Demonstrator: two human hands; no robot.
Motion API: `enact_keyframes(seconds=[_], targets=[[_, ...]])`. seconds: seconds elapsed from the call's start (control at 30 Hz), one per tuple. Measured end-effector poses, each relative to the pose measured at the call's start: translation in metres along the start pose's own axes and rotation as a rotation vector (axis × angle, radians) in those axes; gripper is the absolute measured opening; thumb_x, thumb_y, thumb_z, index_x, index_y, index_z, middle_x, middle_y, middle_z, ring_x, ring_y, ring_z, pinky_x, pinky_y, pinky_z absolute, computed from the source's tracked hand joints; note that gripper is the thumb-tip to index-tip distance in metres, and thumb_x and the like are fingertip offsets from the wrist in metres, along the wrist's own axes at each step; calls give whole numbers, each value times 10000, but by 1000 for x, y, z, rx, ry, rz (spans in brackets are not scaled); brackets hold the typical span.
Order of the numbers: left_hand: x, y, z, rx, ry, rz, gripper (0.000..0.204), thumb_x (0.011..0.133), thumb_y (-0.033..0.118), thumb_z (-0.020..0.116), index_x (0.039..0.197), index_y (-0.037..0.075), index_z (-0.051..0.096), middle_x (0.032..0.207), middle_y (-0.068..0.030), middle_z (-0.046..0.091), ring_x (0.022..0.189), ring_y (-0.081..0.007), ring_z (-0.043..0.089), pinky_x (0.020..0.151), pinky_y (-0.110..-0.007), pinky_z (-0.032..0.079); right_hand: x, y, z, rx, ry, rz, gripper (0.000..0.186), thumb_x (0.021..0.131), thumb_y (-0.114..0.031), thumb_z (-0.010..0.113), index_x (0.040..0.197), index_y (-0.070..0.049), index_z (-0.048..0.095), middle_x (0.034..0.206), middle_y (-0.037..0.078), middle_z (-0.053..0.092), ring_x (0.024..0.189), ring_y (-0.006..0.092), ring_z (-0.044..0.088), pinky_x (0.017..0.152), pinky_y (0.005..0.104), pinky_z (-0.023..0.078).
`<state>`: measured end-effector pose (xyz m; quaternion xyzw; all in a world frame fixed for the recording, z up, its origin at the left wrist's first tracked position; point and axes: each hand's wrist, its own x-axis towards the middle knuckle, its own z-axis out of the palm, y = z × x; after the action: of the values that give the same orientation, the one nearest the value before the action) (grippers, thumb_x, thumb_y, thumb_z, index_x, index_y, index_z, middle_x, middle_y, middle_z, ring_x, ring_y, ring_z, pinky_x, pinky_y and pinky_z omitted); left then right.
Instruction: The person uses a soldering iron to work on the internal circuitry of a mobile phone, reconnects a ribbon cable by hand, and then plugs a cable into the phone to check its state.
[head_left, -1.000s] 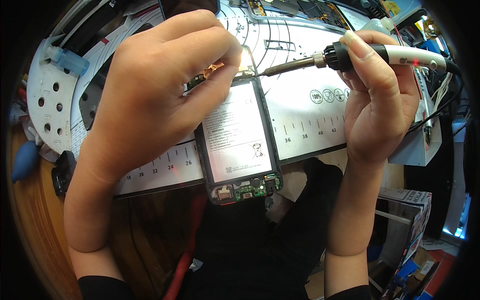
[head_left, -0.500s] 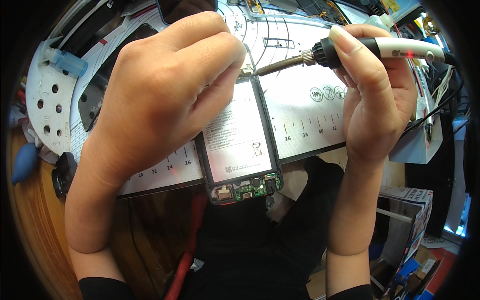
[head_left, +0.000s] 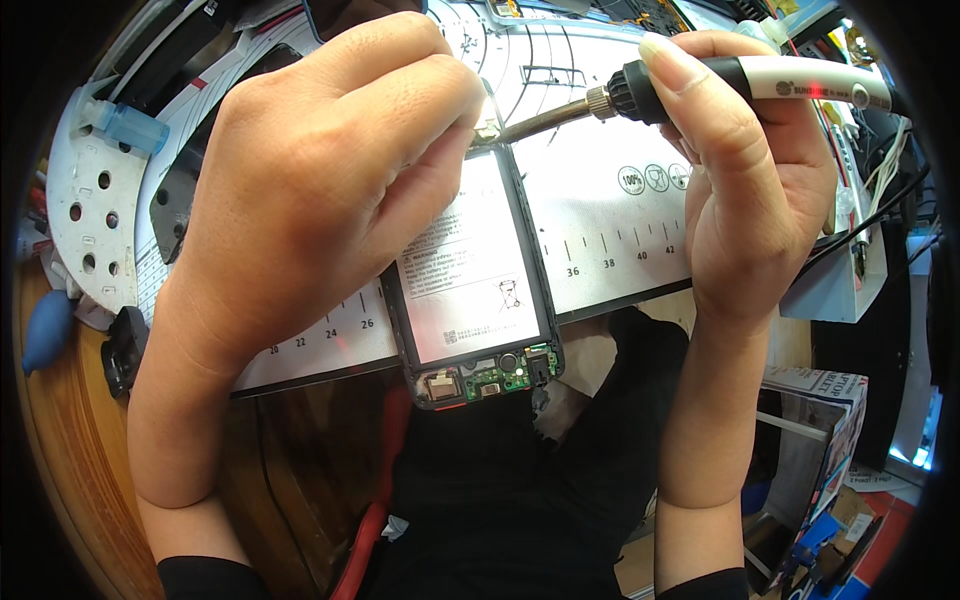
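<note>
We've got harsh light blowing out parts of the white printed work mat [head_left: 600, 215], while the black cloth clothing [head_left: 480, 500] sinks into murk. Fisheye bends the edges; print on the white rectangular phone battery [head_left: 462, 312] looks kinda soft.

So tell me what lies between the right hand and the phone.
In the head view, the iron bridges that stretch: it runs from the right hand to the phone's upper right edge, over the white mat.

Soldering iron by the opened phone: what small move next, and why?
I'd probably steady the soldering iron in the right hand before shifting it: its tip sits at the upper end of the opened phone, close to the left hand.
</note>
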<state>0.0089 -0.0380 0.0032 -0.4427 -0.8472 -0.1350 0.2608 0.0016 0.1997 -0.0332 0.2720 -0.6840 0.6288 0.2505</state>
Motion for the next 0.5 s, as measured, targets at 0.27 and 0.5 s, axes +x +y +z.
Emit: enact_keyframes(seconds=[0.27,0.5], targets=[[-1,-1,0,15,-11,13,132,786,-49,714,887,-1,644,862,-83,643,720,-202,647,631,-290,519,0,-10,13,31,-24,-56,210,917,-98,667,1049,65,686,1031,80,674,795,79,591,706,191,424],[-1,-1,1,13,-3,11,133,785,-46,717,888,0,645,869,-84,644,723,-207,648,635,-293,519,-6,-7,22,4,58,-120,209,918,-106,670,1041,62,689,1036,79,675,793,75,593,705,186,426]])
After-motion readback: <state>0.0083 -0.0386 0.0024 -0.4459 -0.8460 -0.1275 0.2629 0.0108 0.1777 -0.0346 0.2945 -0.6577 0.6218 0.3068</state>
